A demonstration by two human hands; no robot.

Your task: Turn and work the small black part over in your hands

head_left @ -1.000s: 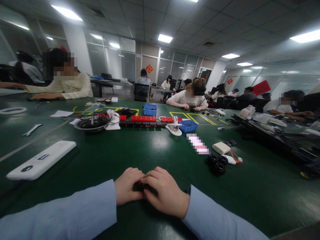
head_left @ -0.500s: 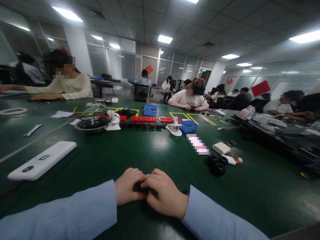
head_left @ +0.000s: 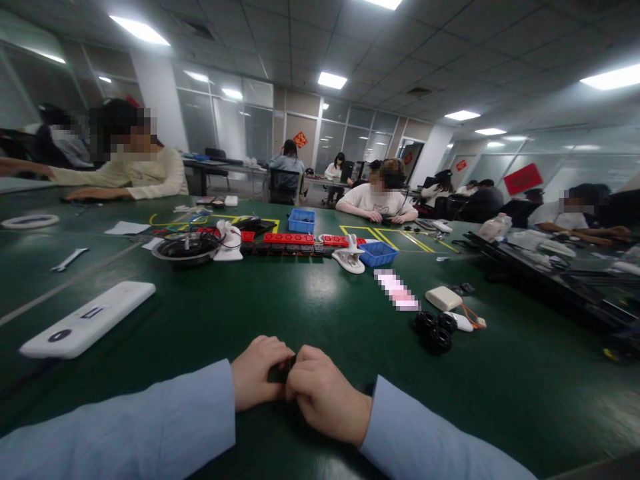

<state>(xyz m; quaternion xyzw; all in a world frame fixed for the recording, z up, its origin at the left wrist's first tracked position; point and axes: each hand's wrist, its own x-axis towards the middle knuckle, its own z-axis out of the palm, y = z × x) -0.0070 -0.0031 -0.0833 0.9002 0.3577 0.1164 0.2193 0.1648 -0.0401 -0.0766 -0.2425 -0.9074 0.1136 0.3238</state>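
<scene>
Near six o'clock over the counter (head_left: pixel 225 307), our left hand (head_left: pixel 257 373) and right hand (head_left: pixel 327 397) meet, gripping a small dark part (head_left: pixel 287 366), mostly hidden; probably light, stiff, best pinched by its edges.

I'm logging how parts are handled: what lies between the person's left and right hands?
In the head view, a small dark object, mostly hidden, lies between the left hand and the right hand.

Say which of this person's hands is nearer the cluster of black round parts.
Right. The right hand is left of the black round parts and closer to the camera; the left hand is farther left of them.
</scene>
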